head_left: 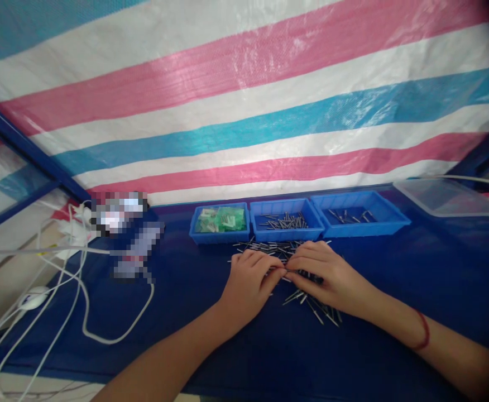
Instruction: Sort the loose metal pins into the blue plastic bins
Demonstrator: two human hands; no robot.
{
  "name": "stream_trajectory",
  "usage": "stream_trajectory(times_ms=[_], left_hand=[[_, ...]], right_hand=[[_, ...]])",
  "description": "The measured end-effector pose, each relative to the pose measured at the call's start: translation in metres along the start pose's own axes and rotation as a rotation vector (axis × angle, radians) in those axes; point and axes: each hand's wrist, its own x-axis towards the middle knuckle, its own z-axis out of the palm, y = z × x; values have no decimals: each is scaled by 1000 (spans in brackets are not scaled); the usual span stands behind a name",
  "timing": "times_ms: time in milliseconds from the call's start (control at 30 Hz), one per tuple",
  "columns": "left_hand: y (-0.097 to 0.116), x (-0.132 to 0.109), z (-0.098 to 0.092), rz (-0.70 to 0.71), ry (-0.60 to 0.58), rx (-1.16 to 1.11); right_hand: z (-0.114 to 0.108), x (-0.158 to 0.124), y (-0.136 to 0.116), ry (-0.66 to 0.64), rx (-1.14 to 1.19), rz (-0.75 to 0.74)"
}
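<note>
My left hand (252,279) and my right hand (326,274) meet fingertip to fingertip over a heap of thin metal rods (311,304) on the dark blue table. Both hands are closed in a pinch, and a thin metal rod seems to lie between the fingertips, mostly hidden by them. Beneath and around the hands the loose rods point in many directions. Just behind the heap stands a blue bin (286,233) with many similar rods in it.
Left of that bin, another blue bin (219,239) holds green packets (231,218). A longer blue bin (365,228) on the right contains several rods. White cables (83,290) and a blurred device (138,251) lie at left. A clear plastic lid (449,198) rests at back right.
</note>
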Motion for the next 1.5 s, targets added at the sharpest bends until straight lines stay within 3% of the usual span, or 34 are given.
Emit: stream_trajectory(times_ms=[133,267,400,800,967,1067,1167,1300,1400,1500], left_hand=[[3,2,-3,-3,60,-87],[4,4,-1,-22,74,-152],[4,3,5,-33,81,-189],[0,2,7,20,182,-164],[2,-1,2,53,245,-179],[2,0,-5,47,244,-194],[-4,4,-11,24,235,-158],[-13,11,-13,49,203,-73],[-16,13,-9,67,157,-51],[-15,11,-4,80,115,-72]], right_hand=[[2,0,-3,86,153,62],[2,1,-8,150,375,237],[0,2,-13,199,429,337],[-1,0,-14,198,334,245],[-3,3,-13,120,325,138],[-8,5,-9,126,363,175],[-23,6,7,277,205,309],[-48,1,47,486,-203,544],[-56,-7,76,411,-465,628],[-54,-12,88,324,-599,656]])
